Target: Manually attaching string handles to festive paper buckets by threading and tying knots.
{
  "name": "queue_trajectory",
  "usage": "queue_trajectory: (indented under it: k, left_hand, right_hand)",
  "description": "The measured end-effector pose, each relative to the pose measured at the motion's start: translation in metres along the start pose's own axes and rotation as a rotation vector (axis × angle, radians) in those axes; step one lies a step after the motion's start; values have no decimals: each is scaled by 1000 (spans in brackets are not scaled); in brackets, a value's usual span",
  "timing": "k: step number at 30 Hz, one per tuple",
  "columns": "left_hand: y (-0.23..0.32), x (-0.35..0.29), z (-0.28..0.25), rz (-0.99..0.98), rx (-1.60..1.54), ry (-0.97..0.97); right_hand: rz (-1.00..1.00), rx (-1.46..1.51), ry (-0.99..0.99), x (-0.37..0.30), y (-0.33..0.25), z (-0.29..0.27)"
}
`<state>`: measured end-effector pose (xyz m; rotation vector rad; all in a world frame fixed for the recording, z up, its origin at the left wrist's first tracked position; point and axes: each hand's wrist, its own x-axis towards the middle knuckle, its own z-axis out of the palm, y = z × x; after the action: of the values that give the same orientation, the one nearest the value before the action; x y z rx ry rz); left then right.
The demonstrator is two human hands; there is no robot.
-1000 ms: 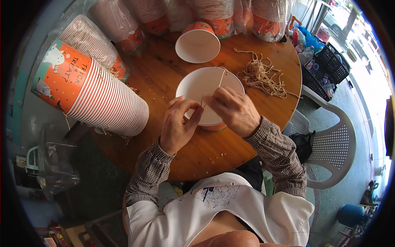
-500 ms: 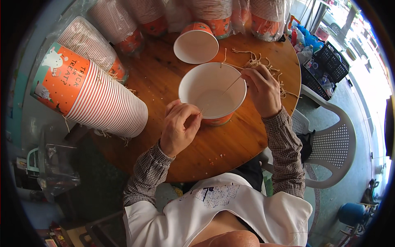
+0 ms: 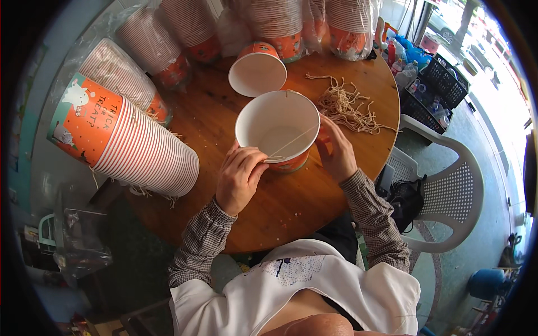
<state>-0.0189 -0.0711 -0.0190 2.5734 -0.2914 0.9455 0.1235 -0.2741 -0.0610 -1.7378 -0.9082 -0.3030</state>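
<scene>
A white-lined orange paper bucket stands upright in front of me on the table. A thin string runs slantwise across its mouth, from my left hand toward the right rim. My left hand is closed at the near-left rim, its fingertips pinching the string. Against the outer right side of the bucket, my right hand holds the wall, with thumb and fingers bent around it. Its fingertips are partly hidden by the bucket. A short bit of string hangs at the far rim.
Behind the bucket, another orange paper bucket lies tilted. A heap of strings is at the right of the wooden table. A long stack of nested buckets leans at left, with bagged stacks behind. A plastic chair stands at right.
My right hand has come down from above the far-right rim to the bucket's right side. My left hand has shifted slightly down and rightward to the near rim. The string heap is now uncovered.
</scene>
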Motion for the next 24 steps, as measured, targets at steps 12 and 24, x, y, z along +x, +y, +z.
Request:
queue_trajectory:
  k: [12, 24]
  left_hand:
    - [-10, -5, 8, -28, 116, 77]
    - [-30, 12, -5, -18, 146, 127]
  right_hand:
    - [-63, -31, 71, -17, 1, 5]
    - [-255, -53, -89, 7, 6, 23]
